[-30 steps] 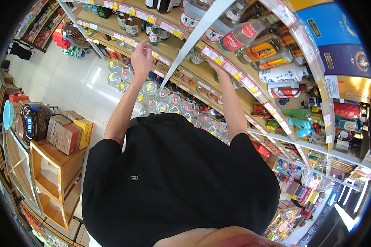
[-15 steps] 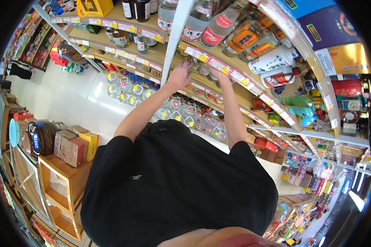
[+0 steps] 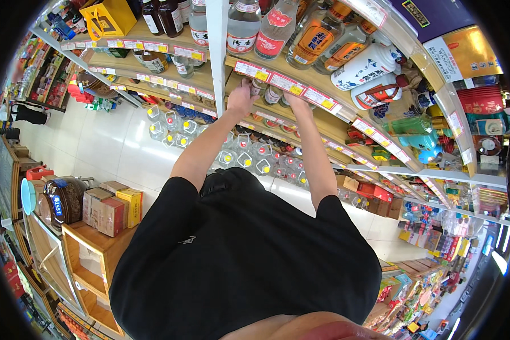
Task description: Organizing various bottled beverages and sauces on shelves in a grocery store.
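Note:
Both my arms reach forward into a middle shelf of bottles. My left hand (image 3: 242, 98) is curled against the side of a small glass bottle (image 3: 258, 88), its fingertips partly under the shelf edge above. Just right of that stands another small bottle with a pale label (image 3: 272, 94). Beside this second bottle is my right hand (image 3: 297, 103); its fingers disappear behind the price-tag strip (image 3: 289, 85) of the upper shelf, so their grip is hidden.
A white upright post (image 3: 217, 56) stands left of my left hand. Large clear bottles (image 3: 243, 34) line the shelf above. Several plastic jugs (image 3: 226, 157) stand on the floor below. Behind on the left, cartons (image 3: 105, 209) sit on a wooden cabinet (image 3: 99, 241).
My view has shifted, so the shelves appear further left and the cabinet further right. Both hands stay at the small bottles, with the right hand close beside them.

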{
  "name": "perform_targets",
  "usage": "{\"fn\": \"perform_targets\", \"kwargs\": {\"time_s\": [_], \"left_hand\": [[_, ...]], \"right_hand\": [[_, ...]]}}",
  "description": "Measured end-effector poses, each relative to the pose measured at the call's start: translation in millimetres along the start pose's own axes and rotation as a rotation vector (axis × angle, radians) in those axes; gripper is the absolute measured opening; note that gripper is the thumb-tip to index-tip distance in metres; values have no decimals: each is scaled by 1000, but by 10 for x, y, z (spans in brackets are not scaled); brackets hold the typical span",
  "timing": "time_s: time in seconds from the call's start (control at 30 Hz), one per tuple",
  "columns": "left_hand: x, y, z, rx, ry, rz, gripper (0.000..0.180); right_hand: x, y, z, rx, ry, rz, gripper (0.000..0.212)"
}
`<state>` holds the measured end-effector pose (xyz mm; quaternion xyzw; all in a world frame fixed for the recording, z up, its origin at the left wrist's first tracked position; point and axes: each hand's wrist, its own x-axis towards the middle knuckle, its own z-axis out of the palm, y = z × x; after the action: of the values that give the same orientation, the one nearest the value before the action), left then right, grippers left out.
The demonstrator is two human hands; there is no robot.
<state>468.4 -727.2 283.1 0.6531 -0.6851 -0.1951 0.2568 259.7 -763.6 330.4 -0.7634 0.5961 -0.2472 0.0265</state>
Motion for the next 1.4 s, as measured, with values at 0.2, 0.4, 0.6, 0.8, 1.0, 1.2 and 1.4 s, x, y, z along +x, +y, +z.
{"fn": "perform_targets", "kwargs": {"time_s": [0.2, 0.4, 0.6, 0.8, 1.0, 1.2, 1.4], "left_hand": [[-27, 22, 16, -13, -55, -84, 66], [-26, 14, 139, -44, -27, -127, 71], [-239, -78, 91, -200, 89, -124, 62], [-759, -604, -431, -461, 292, 82, 36], [-525, -1428, -1125, -239, 751, -167, 64], [172, -1968, -1389, -183, 518, -9, 86], [265, -2112, -1354, -160, 449, 67, 78]], "right_hand": [[1, -269, -263, 94, -51, 27, 39], [-186, -543, -442, 125, 92, -26, 36], [-458, -876, -588, 117, 1, 20, 44], [-854, -1160, -376, 349, 294, 56, 68], [-1350, -1664, 4, 450, 231, 75, 65], [-2082, -2119, 751, 420, -77, 237, 52], [-2370, -2257, 948, 489, -470, 450, 48]]}}
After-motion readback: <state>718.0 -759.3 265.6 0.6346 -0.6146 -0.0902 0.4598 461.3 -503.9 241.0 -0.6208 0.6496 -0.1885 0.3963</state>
